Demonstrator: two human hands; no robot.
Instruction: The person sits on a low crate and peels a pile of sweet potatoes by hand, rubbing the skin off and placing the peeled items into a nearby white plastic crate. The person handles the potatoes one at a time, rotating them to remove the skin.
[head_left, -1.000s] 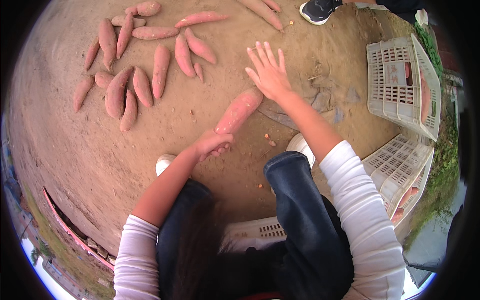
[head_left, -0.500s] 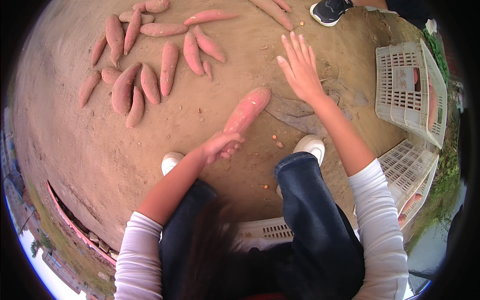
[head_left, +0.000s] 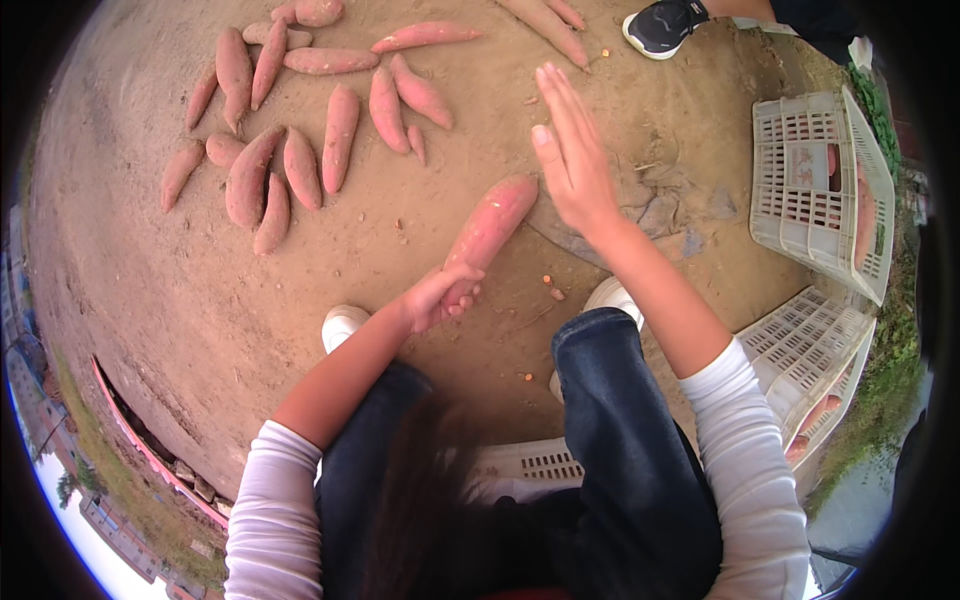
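Note:
Between my knees, my left hand (head_left: pixel 440 297) is closed round the lower end of a large pink-red sweet potato (head_left: pixel 492 225), whose other end points up and to the right. My right hand (head_left: pixel 577 160) is held open above the ground, its fingers straight and close together, the thumb apart. It touches nothing and is nearest to the tip of the held sweet potato. Below and beside it, a crumpled grey-brown cloth (head_left: pixel 660 210) lies flat on the dirt, partly covered by my right forearm.
Several loose sweet potatoes (head_left: pixel 340 138) lie on the dirt at the far left. Two more (head_left: pixel 548 28) lie at the far middle. White plastic crates (head_left: pixel 800 185) with sweet potatoes stand at the right. Another person's black shoe (head_left: pixel 660 25) is at the far right.
My right hand has shifted slightly left, turning more edge-on with its fingers drawn together. My left hand keeps its hold on the sweet potato, nearly unmoved.

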